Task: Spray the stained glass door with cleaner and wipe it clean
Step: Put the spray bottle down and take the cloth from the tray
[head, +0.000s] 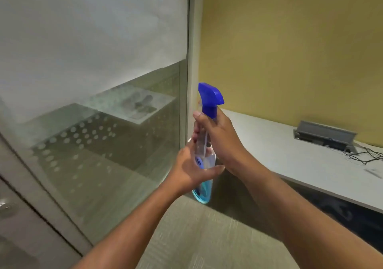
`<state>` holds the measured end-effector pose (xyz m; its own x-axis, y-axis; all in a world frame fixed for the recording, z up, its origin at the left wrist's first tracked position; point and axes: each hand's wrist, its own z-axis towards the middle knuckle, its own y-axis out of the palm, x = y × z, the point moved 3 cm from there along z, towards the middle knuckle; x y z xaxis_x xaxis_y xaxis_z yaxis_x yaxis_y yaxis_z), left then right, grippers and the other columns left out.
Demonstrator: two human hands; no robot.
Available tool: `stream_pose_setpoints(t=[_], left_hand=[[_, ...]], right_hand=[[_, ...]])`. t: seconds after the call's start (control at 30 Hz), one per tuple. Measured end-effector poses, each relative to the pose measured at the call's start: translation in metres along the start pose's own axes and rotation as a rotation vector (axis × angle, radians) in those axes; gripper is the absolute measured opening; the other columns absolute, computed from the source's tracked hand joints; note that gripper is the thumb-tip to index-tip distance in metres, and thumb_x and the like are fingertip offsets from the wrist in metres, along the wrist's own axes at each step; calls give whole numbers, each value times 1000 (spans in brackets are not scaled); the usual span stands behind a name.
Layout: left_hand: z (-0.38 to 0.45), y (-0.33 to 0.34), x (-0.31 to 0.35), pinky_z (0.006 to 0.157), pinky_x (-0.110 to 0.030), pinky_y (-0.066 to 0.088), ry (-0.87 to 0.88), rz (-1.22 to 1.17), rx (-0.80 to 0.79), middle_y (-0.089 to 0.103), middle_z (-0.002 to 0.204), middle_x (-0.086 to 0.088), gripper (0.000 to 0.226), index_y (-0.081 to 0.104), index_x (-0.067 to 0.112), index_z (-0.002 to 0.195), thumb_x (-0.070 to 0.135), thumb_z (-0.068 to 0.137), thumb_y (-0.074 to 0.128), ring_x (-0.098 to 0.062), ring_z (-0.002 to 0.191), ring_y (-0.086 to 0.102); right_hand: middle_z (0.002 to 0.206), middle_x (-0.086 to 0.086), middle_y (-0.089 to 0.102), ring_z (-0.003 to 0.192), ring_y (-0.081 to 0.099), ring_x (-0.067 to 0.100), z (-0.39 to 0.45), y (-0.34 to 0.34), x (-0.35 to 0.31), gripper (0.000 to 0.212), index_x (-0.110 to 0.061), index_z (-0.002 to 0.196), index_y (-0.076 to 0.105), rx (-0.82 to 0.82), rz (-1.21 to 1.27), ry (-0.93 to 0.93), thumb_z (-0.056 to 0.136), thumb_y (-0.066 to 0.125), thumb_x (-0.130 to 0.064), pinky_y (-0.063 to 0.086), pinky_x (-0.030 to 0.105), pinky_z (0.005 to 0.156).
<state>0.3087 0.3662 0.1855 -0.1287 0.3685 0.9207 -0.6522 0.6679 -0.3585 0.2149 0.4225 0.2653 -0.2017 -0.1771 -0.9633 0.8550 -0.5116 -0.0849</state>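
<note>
A clear spray bottle (204, 192) with a blue trigger head and a little blue liquid at the bottom stands upright in both hands, in the middle of the view. My right hand (219, 140) wraps its neck just under the blue head. My left hand (192, 169) grips the body lower down. The glass panel (93, 103) fills the left side, frosted on top, clear below with a dotted band. The nozzle points left at the glass. No cloth is in view.
A metal frame post (191, 51) borders the glass on the right. A white desk (300, 161) runs along the yellow wall at the right, with a grey cable box (325, 134) and loose wires. Part of a door with a handle (4, 206) shows at the lower left.
</note>
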Motion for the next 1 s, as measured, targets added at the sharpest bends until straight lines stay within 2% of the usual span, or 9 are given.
stream_pose_setpoints(t=[0.1,0.2,0.27,0.33,0.43,0.57,0.67,0.77,1.0], left_hand=[[36,16,-25,103,-51,61,-30,-49,-73,72,131,3,94,52,32,140,57,58,88,-20,119,73],[76,22,-50,110,-50,57,-50,-72,-151,64,145,7,94,47,37,144,59,64,89,-19,132,65],[93,22,-61,111,-48,57,-48,-47,-172,63,147,9,92,41,47,142,65,64,86,-18,134,64],[121,23,-77,111,-46,56,-48,-22,-206,61,149,10,92,36,52,142,63,67,87,-19,134,63],[159,31,-94,103,-34,58,-54,31,-259,61,146,6,88,40,41,147,43,77,93,-19,130,63],[202,46,-108,94,-26,55,-46,59,-330,58,141,12,93,41,39,147,48,72,95,-11,121,60],[239,62,-122,96,-23,55,-29,104,-338,56,139,11,92,47,33,143,46,68,98,-10,124,58],[276,80,-136,103,-33,59,-27,135,-335,57,137,10,90,50,31,141,42,67,99,-13,126,59],[380,130,-163,111,-47,57,-38,283,-410,63,148,8,89,55,34,148,55,68,91,-14,131,61]], right_hand=[[94,-3,71,86,72,8,24,-18,31,29,-21,116,56,29,-118,70,102,57,-47,55,23,77],[114,-9,68,101,69,6,50,-34,60,44,-30,127,49,67,-145,185,93,60,-55,52,18,78],[120,-12,68,108,69,8,60,-44,74,47,-32,127,52,52,-157,221,88,64,-54,57,23,89],[121,-13,70,112,70,10,79,-55,89,40,-36,127,56,33,-213,226,91,70,-46,59,27,94],[124,-14,71,113,70,8,102,-73,108,43,-34,132,57,41,-276,242,92,75,-36,58,24,93],[124,-10,73,112,71,10,130,-97,132,49,-27,134,60,109,-319,248,89,79,-33,60,27,94],[118,-11,74,106,73,6,154,-117,155,47,-31,128,61,152,-325,244,86,83,-29,58,19,86],[117,-8,74,105,72,8,177,-140,182,51,-31,127,63,191,-328,242,82,88,-27,55,14,84],[119,-6,69,105,68,11,243,-216,252,53,-27,124,61,192,-337,312,79,90,-28,54,26,94]])
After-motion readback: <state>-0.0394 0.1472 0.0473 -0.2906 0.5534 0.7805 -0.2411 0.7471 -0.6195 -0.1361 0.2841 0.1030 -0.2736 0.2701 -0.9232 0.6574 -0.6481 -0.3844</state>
